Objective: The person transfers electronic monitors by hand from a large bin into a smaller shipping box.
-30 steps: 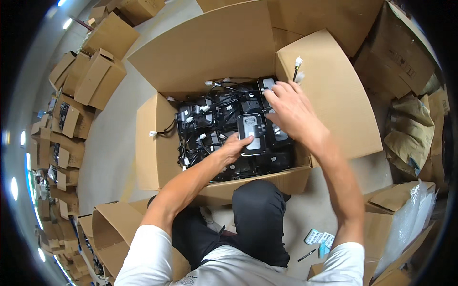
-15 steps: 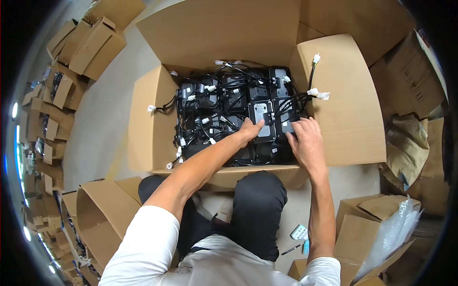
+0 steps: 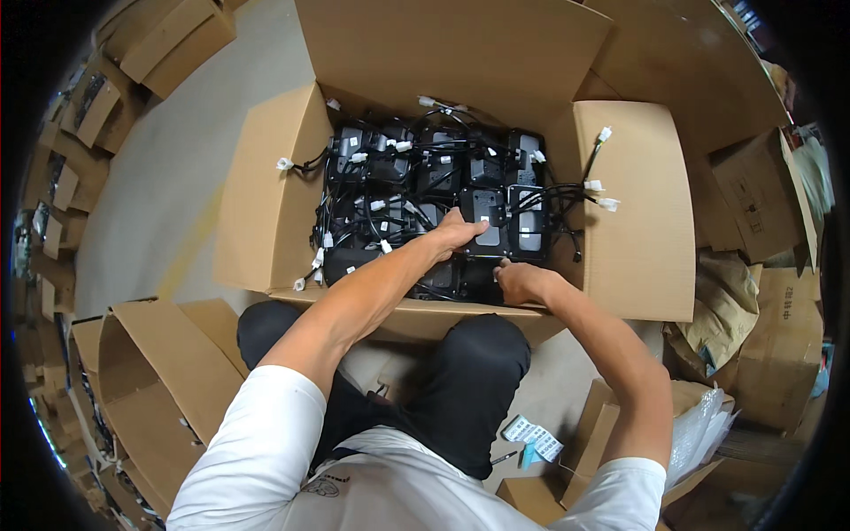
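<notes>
Brown corrugated cardboard makes up the large open box (image 3: 292,186) that sits on the floor in front of the seated person, its four flaps folded outward. Inside, black plastic power adapters (image 3: 416,177) lie packed flat in rows, with black cables looped over them and small white connectors (image 3: 605,134) poking out, some spilling onto the right and left flaps.

Both hands are down in the near part of the box. The left hand (image 3: 456,234) reaches in from the lower left, palm down, its fingers spread and lying on the near edge of one black adapter with a pale label (image 3: 485,212) in the middle row. It touches the adapter, but whether the fingers curl under it to grasp is hard to tell from this angle. The right hand (image 3: 522,281) sits just beside the near wall of the box, fingers bent and pressed against the adapters of the nearest row; its fingertips are hidden among the black units, so I cannot tell if it has hold of anything.

Black-trousered knees (image 3: 478,354) rest against the near flap. A second open cardboard box (image 3: 159,354) stands at the person's left, more flattened and stacked boxes (image 3: 88,97) line the far left, and a small white printed card (image 3: 529,434) lies on the floor by the right thigh.
</notes>
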